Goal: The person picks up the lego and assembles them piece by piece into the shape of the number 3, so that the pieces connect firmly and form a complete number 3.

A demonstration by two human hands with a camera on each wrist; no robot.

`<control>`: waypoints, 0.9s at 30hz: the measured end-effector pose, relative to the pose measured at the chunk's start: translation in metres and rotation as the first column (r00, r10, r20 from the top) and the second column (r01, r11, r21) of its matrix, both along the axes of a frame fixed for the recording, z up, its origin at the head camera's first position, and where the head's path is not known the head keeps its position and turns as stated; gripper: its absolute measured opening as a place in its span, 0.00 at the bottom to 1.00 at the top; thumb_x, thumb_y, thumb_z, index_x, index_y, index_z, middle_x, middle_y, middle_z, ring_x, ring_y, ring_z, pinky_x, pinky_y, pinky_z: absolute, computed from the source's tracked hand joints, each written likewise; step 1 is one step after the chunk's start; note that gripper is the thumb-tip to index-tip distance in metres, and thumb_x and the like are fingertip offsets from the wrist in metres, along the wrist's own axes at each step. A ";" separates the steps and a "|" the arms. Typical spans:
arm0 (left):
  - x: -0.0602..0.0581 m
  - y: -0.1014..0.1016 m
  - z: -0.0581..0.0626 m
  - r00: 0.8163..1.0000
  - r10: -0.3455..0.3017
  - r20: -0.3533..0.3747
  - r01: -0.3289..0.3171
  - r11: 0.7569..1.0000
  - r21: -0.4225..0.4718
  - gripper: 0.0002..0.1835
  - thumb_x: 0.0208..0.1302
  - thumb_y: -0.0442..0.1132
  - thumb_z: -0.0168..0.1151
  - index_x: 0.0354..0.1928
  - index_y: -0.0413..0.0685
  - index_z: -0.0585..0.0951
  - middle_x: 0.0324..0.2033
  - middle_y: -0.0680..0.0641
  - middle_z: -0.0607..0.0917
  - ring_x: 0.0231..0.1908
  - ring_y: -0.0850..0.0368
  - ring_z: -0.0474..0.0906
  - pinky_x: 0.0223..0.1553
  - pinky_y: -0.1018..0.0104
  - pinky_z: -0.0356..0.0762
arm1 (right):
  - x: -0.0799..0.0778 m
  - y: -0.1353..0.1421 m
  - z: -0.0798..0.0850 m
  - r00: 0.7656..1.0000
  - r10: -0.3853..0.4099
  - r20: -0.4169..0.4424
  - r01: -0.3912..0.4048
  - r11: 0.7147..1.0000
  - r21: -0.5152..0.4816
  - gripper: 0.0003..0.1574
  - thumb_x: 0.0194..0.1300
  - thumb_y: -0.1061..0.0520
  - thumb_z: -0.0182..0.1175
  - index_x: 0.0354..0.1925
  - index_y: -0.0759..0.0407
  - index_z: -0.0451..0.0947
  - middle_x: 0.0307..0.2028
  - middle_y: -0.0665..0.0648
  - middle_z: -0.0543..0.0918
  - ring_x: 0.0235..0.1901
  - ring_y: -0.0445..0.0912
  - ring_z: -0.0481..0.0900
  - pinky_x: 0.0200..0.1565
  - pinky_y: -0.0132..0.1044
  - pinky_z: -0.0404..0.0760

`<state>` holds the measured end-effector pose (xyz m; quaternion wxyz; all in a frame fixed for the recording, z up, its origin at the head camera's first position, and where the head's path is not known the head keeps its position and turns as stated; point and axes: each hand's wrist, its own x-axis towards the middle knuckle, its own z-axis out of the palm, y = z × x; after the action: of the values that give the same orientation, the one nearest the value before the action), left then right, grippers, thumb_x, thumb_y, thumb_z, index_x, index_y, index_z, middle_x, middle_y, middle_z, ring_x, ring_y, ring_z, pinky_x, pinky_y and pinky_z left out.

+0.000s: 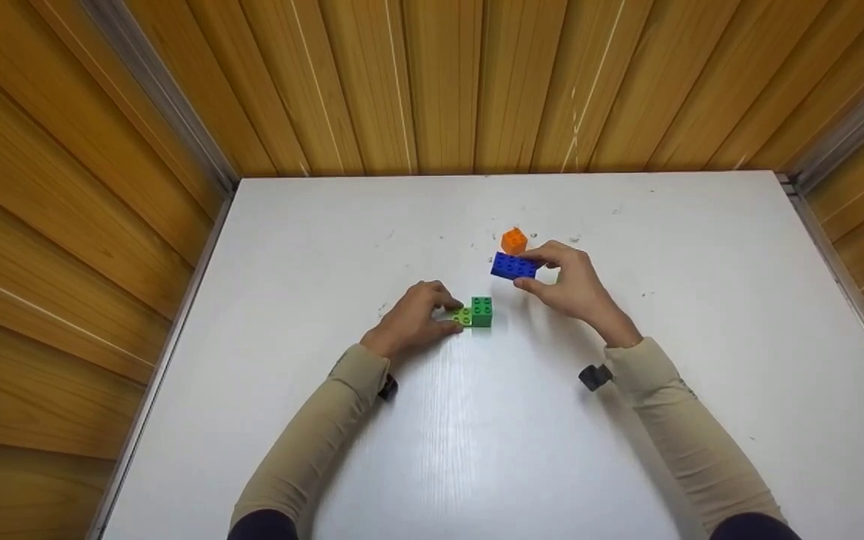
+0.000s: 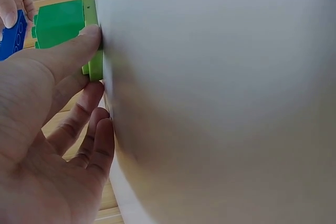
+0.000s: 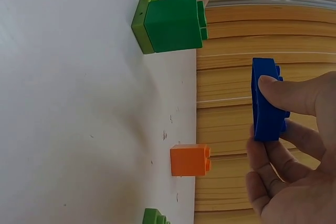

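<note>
On the table my left hand (image 1: 417, 315) pinches a flat lime-green toy brick (image 1: 461, 316) between thumb and finger. A taller green brick (image 1: 481, 310) is seated on that brick's right end, its studs facing up. My right hand (image 1: 571, 285) holds a blue brick (image 1: 513, 266) by its right end, thumb on one long side and fingers on the other. In the right wrist view, the blue brick (image 3: 266, 100) is raised off the table. An orange brick (image 1: 514, 240) stands just beyond the blue one.
A further green brick (image 3: 152, 216) shows at the bottom of the right wrist view, mostly hidden behind my right hand in the head view. Wood-patterned walls (image 1: 447, 90) border the white table (image 1: 447, 450) at the back and sides. Small dark specks lie around the orange brick.
</note>
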<state>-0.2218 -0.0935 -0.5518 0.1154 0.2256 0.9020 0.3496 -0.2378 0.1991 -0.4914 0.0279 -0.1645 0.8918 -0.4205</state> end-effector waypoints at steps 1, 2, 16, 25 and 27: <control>0.000 0.000 0.000 1.000 0.002 0.008 -0.002 1.000 0.005 0.21 0.66 0.45 0.78 0.59 0.46 0.89 0.48 0.50 0.86 0.53 0.53 0.78 0.60 0.58 0.79 | 0.001 -0.001 0.001 1.000 0.007 0.000 -0.007 1.000 0.002 0.26 0.67 0.56 0.76 0.60 0.61 0.86 0.53 0.62 0.87 0.54 0.58 0.83 0.63 0.60 0.80; 0.000 0.000 0.000 1.000 0.003 0.015 -0.004 1.000 0.012 0.22 0.66 0.44 0.78 0.59 0.46 0.89 0.48 0.50 0.86 0.53 0.53 0.78 0.60 0.58 0.79 | 0.002 -0.002 0.001 1.000 0.014 -0.002 -0.014 1.000 0.004 0.25 0.67 0.56 0.76 0.60 0.61 0.87 0.52 0.62 0.87 0.54 0.57 0.83 0.62 0.59 0.81; -0.004 -0.002 -0.004 0.999 0.013 0.050 -0.016 0.997 0.076 0.22 0.64 0.42 0.80 0.58 0.46 0.90 0.48 0.50 0.87 0.50 0.54 0.79 0.56 0.58 0.80 | 0.013 -0.017 0.002 0.998 0.054 -0.032 -0.054 0.998 0.010 0.24 0.66 0.58 0.77 0.59 0.62 0.87 0.52 0.62 0.87 0.53 0.58 0.84 0.60 0.59 0.83; -0.006 -0.005 -0.005 0.997 0.019 0.081 -0.026 0.995 0.091 0.22 0.62 0.42 0.81 0.58 0.48 0.90 0.48 0.51 0.88 0.50 0.55 0.80 0.57 0.58 0.80 | 0.016 -0.024 0.005 0.997 0.080 -0.010 -0.080 0.997 0.015 0.25 0.67 0.57 0.76 0.60 0.60 0.87 0.53 0.60 0.86 0.54 0.56 0.83 0.62 0.59 0.82; -0.006 -0.005 -0.005 0.996 0.017 0.082 -0.024 0.995 0.093 0.21 0.62 0.43 0.81 0.57 0.48 0.90 0.47 0.52 0.88 0.50 0.56 0.80 0.56 0.59 0.80 | 0.017 -0.025 0.006 0.996 0.085 -0.007 -0.085 0.996 0.023 0.24 0.67 0.57 0.76 0.60 0.60 0.87 0.53 0.60 0.86 0.54 0.56 0.83 0.62 0.58 0.82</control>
<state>-0.2280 -0.0989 -0.5567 0.1375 0.2071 0.8814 0.4017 -0.2209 0.1741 -0.4857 0.0442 -0.2035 0.8888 -0.4082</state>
